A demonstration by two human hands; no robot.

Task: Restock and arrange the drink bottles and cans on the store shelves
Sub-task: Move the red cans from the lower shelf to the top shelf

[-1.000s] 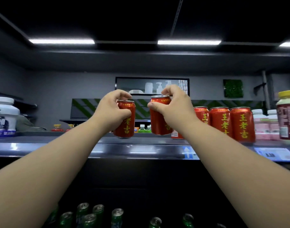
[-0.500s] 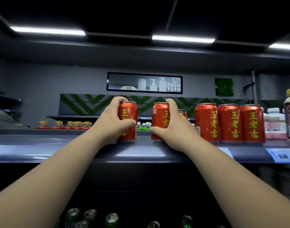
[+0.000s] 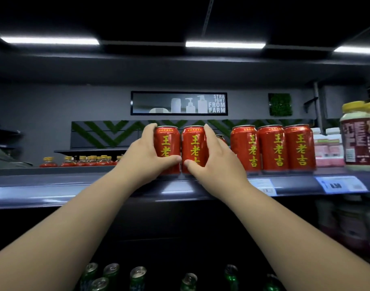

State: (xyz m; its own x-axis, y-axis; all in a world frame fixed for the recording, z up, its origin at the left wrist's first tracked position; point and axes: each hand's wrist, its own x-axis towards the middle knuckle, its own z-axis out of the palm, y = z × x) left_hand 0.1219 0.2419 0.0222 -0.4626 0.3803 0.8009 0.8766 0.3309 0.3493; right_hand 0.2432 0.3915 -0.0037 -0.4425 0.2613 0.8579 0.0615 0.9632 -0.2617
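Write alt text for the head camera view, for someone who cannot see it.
A left hand and right hand each grip a red can, the left red can and right red can upright side by side on a dark shelf. Three matching cans stand to their right; green cans sit below.

Forearms (image 3: 74, 217) bare to frame edge; left grip (image 3: 147, 158), right grip (image 3: 218, 162) bare

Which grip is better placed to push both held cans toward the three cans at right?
Probably the left grip: it holds the left can from the outer side. The right grip, on the right can, fills the gap before the three cans.
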